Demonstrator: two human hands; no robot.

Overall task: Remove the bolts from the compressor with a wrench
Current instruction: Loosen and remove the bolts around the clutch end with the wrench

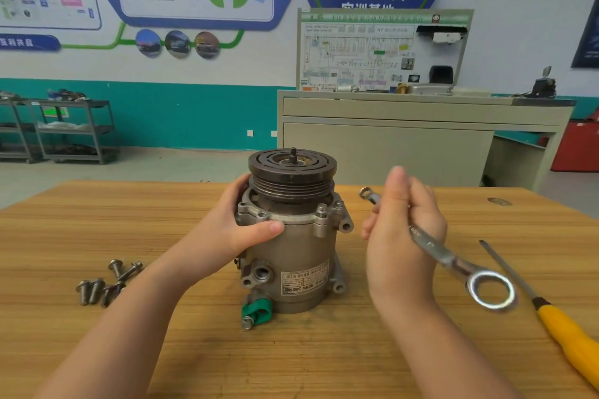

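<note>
A cluster of loose bolts (107,282) is lying on the wooden table (97,220) toward its left edge, some touching one another, well apart from the compressor. The person's left hand (241,225) is reaching in from the near edge and gripping the upper left side of the compressor (291,236), with the thumb curled across the front of the housing just under the flange and the fingers wrapping round the far side below the pulley. The compressor is standing upright on its end near the middle of the table, pulley uppermost, with its label facing the near edge and a green clip (257,311) sitting at its base. At least one bolt (321,210) is sitting in the flange on the front right. Just right of the compressor, the right hand (402,236) is hovering above the table, its fingers curling round the shaft of a double-ended ring wrench (434,249); the small ring is pointing toward the far edge and the large ring toward the near right, clear of the compressor. A screwdriver (557,321) with a yellow handle is lying near the right edge of the table.
</note>
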